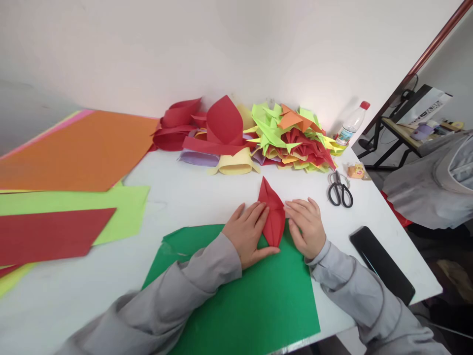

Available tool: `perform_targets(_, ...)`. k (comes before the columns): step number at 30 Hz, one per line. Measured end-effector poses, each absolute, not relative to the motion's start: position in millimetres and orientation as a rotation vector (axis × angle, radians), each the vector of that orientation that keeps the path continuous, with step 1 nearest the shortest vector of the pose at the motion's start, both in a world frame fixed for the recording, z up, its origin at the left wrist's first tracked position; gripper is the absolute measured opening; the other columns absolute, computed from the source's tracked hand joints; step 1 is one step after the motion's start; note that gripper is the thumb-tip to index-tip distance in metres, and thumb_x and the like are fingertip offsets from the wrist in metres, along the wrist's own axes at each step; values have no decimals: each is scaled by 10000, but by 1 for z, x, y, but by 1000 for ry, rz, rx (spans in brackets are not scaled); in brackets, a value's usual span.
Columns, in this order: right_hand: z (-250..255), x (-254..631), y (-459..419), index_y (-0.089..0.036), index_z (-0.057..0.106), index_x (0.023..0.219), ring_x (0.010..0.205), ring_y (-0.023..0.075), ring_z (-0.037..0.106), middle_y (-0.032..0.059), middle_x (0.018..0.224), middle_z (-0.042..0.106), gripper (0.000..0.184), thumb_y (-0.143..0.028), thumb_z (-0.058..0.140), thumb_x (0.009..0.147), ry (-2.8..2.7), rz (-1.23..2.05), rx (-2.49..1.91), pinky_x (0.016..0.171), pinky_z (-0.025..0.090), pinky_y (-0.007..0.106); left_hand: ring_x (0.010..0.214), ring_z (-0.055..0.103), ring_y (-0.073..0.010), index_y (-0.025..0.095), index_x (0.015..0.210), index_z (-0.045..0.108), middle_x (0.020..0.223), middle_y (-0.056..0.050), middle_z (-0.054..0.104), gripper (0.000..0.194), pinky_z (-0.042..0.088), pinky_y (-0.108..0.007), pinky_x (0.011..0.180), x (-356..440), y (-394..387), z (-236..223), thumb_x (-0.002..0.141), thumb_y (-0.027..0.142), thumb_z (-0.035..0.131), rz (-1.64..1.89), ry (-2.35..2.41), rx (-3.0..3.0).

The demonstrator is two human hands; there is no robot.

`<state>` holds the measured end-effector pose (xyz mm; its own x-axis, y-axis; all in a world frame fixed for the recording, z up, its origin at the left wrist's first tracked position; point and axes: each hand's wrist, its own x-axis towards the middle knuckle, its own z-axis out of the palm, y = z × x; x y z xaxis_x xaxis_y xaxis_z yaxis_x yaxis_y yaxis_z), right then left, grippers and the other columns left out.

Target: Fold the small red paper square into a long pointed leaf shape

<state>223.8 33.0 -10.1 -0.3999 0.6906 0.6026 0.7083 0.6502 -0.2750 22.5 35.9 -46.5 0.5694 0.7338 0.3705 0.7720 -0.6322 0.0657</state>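
A folded red paper piece (274, 219), diamond-shaped with a crease down its middle, lies partly on a green sheet (254, 305) and partly on the white table. My left hand (248, 231) rests along its left side, fingers stretched onto the paper and the thumb by its lower tip. At the right edge is my right hand (306, 227), its fingers slightly bent with the thumb apart; whether the fingertips touch the paper I cannot tell. Neither hand grips anything visible.
Along the wall lie red paper hats (224, 125) and a pile of folded paper stars (277, 128). Black-handled scissors (340, 192), a bottle (353, 123), a small snack packet (355, 170) and a phone (382, 264) are at right. Orange sheets (88, 148) and a red sheet (48, 236) cover the left.
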Motion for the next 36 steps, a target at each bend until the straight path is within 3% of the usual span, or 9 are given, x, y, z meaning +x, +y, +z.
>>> perform_targets(4,-21,226,42,-159,582,1175,1139,216,527,96,1189,634,349,-173,385,886,-2113,76,-1262,1023,337,443,1237,439,-336,75,1271,520,1307,-212,523,778,275,-504,1060,23,37,-45,834,684,314,-546,-1315,-2661)
perform_targets(9,-26,223,46,-164,567,1202,1182,232,498,95,1231,610,361,-203,364,906,-2215,210,-1358,1041,300,470,1136,510,-294,93,1150,608,1214,-162,596,436,384,-438,989,24,47,-44,927,371,356,-646,-1231,-2623)
perform_targets(13,-25,221,48,-183,568,1202,1187,237,489,90,1234,608,352,-238,358,925,-2225,255,-1429,1043,287,484,1064,544,-269,97,1046,637,1122,-153,632,332,441,-407,912,25,62,-37,913,203,352,-662,-1112,-2669)
perform_targets(24,-24,215,71,-190,531,1249,1229,232,477,109,1286,569,433,-398,298,949,-2109,437,-1399,1094,211,521,1174,472,-316,102,1013,612,1238,-201,541,295,396,-453,984,25,71,-26,831,252,435,-597,-1131,-2739)
perform_targets(31,-23,209,88,-221,498,1293,1261,235,460,102,1336,530,491,-479,266,946,-2069,601,-1347,1112,139,557,1265,394,-338,98,1189,545,1371,-198,445,435,322,-482,1037,27,73,-35,816,301,450,-521,-1263,-2704)
perform_targets(36,-21,203,93,-215,480,1310,1292,232,420,104,1359,508,490,-470,259,954,-2144,581,-1381,1106,118,576,1247,399,-339,113,1205,535,1372,-190,457,456,322,-492,1000,27,76,-35,799,307,460,-471,-1280,-2723)
